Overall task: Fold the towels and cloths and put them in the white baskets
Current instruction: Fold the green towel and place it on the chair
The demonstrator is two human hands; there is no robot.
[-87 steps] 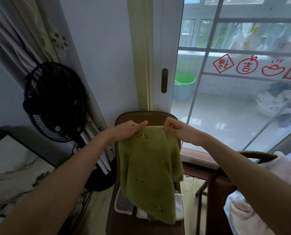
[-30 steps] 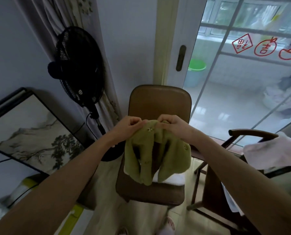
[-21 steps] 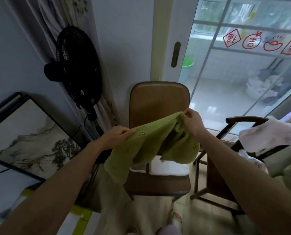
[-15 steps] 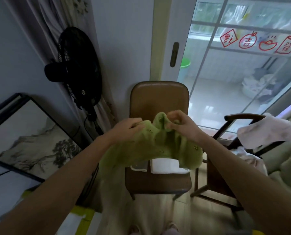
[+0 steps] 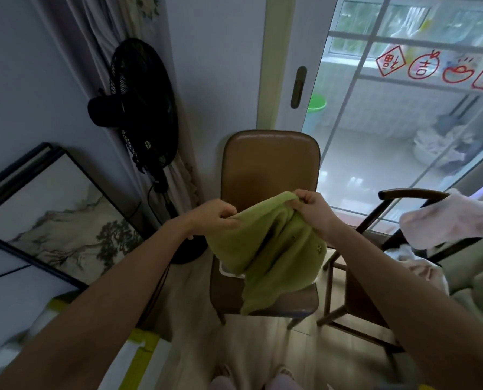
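Note:
A green towel [image 5: 271, 254] with small dark dots hangs in the air above a brown chair [image 5: 268, 170]. My left hand [image 5: 215, 215] pinches its upper left edge. My right hand [image 5: 310, 206] grips the upper right edge, a little higher. The towel sags between them in loose folds. Under it, a white folded cloth [image 5: 229, 273] lies on the chair seat, mostly hidden. No white basket is in view.
A black standing fan [image 5: 142, 108] stands left of the chair by a curtain. A framed painting [image 5: 52, 220] leans on the left wall. A dark wooden armchair [image 5: 403, 209] at right carries pale pink cloths [image 5: 454, 220]. A glass sliding door [image 5: 403, 122] lies behind.
Over the last seconds I stepped back and worked the towel between both hands, spreading and bunching it. Since half a second ago my hands have moved slightly apart and the towel hangs lower over the seat.

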